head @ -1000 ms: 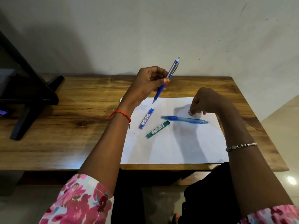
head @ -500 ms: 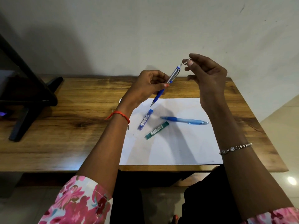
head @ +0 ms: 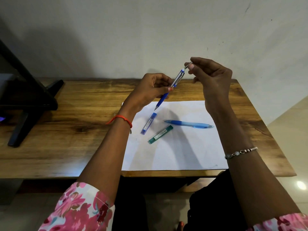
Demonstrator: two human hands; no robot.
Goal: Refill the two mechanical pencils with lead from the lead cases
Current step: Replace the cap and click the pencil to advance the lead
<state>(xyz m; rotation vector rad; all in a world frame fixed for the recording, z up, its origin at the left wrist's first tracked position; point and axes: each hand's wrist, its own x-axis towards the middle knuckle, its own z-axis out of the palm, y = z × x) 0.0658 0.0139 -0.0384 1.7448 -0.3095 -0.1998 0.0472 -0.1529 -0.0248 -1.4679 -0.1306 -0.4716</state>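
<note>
My left hand (head: 150,90) holds a blue and clear mechanical pencil (head: 173,84) by its grip, tilted with the tip down over the paper. My right hand (head: 211,77) pinches the small metal cap (head: 188,65) at the pencil's top end between thumb and forefinger. A second, light blue pencil (head: 190,124) lies flat on the white paper sheet (head: 176,150). Beside it lie a blue lead case (head: 148,123) and a green lead case (head: 160,134), both closed as far as I can see.
The paper lies on a wooden table (head: 66,130) whose front edge is close to my lap. A black stand (head: 28,100) occupies the table's left end. A plain wall rises directly behind the table.
My right hand rose from the paper to the top of the held pencil and pinched its cap. My left hand lowered the pencil a little. The items on the paper stayed put.
</note>
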